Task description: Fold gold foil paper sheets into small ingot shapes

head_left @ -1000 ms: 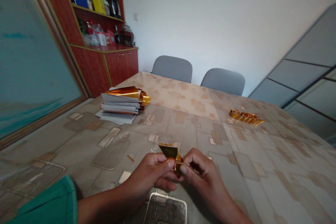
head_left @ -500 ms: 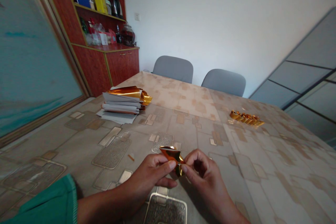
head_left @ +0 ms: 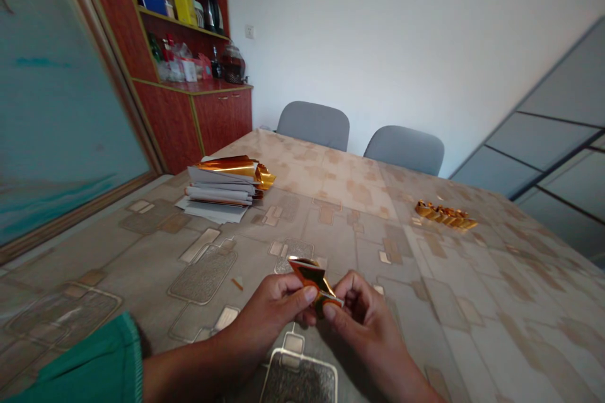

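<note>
A small folded piece of gold foil paper is pinched between both hands just above the table. My left hand grips its left side with thumb and forefinger closed. My right hand pinches its right lower edge, fingers curled. A green sleeve covers my left forearm at the lower left.
A stack of white and gold foil sheets lies at the left back of the table. A row of folded gold pieces sits at the right. Two grey chairs stand at the far edge. A red wooden cabinet with shelves is at the left.
My fingers have shifted slightly on the gold foil paper, turning it a little; both hands stay in the same place. The view has drifted slightly.
</note>
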A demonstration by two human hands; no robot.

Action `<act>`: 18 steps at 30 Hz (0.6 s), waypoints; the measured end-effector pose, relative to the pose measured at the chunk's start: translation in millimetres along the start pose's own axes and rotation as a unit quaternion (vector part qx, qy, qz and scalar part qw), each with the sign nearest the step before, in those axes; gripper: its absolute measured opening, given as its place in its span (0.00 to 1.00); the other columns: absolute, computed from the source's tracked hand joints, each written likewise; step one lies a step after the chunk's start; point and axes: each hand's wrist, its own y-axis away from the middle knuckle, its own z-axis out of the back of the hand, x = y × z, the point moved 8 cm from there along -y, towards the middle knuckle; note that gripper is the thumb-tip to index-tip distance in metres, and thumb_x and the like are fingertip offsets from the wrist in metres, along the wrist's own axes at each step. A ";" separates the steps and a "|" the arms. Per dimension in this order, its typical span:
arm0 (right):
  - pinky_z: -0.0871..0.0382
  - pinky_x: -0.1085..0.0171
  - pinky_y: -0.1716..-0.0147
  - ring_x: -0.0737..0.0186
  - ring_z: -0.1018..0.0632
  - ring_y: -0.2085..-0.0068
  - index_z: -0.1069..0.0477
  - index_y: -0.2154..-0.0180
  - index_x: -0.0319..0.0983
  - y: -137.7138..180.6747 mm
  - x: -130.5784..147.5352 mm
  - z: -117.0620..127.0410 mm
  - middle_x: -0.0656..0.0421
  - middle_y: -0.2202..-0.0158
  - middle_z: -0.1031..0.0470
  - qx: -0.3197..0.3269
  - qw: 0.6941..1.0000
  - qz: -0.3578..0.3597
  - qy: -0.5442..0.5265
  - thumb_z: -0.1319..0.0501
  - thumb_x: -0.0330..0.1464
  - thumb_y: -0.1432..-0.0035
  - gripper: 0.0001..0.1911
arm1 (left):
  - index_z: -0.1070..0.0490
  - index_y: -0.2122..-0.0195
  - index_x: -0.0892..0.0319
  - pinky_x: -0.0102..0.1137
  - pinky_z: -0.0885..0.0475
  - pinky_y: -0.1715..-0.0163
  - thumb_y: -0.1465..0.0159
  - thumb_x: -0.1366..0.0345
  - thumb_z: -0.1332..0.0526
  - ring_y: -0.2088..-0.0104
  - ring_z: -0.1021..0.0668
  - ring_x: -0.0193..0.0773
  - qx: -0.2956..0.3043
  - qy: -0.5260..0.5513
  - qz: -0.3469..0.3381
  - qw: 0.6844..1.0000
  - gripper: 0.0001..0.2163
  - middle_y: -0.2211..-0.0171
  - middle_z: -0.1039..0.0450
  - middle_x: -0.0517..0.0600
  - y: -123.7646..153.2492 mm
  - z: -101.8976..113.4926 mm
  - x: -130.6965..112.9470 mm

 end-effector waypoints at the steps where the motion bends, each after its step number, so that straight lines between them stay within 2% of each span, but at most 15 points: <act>1: 0.44 0.65 0.73 0.65 0.32 0.72 0.34 0.68 0.41 0.3 0.1 0.1 0.62 0.73 0.29 0.002 1.000 0.001 -0.003 0.32 0.47 0.40 0.19 | 0.22 0.74 0.62 0.29 0.34 0.69 0.44 0.44 0.30 0.74 0.27 0.36 -0.004 -0.006 -0.002 1.000 0.22 0.78 0.26 0.49 -0.4 0.7 -0.5; 7: 0.37 0.62 0.69 0.60 0.25 0.67 0.33 0.66 0.42 -1.5 0.7 0.2 0.59 0.69 0.25 0.001 1.000 0.019 -0.012 0.32 0.47 0.39 0.18 | 0.21 0.73 0.62 0.31 0.36 0.69 0.43 0.46 0.31 0.73 0.28 0.37 -0.031 -0.005 -0.005 0.999 0.20 0.77 0.27 0.49 -0.5 3.6 -0.2; 11: 0.37 0.63 0.69 0.60 0.23 0.66 0.38 0.64 0.43 -3.9 -2.6 -8.7 0.59 0.67 0.23 0.009 0.998 0.009 -0.058 0.29 0.46 0.43 0.20 | 0.21 0.74 0.62 0.30 0.37 0.69 0.43 0.47 0.31 0.73 0.29 0.38 -0.046 -0.023 -0.008 0.999 0.20 0.78 0.28 0.49 0.9 6.5 1.4; 16: 0.37 0.65 0.72 0.63 0.26 0.71 0.40 0.66 0.44 -5.1 -5.2 -5.3 0.62 0.70 0.26 -0.037 0.999 0.006 0.011 0.30 0.44 0.44 0.20 | 0.21 0.74 0.63 0.30 0.37 0.68 0.45 0.47 0.30 0.72 0.30 0.37 -0.049 0.015 0.011 0.999 0.20 0.77 0.29 0.49 0.5 6.3 8.2; 18: 0.37 0.66 0.72 0.64 0.26 0.70 0.39 0.64 0.44 -5.1 -4.9 -3.8 0.62 0.69 0.27 -0.044 0.999 0.009 0.007 0.30 0.43 0.44 0.19 | 0.21 0.72 0.63 0.30 0.37 0.67 0.45 0.47 0.29 0.71 0.30 0.37 -0.043 0.037 0.019 0.998 0.21 0.76 0.28 0.49 0.4 4.3 9.3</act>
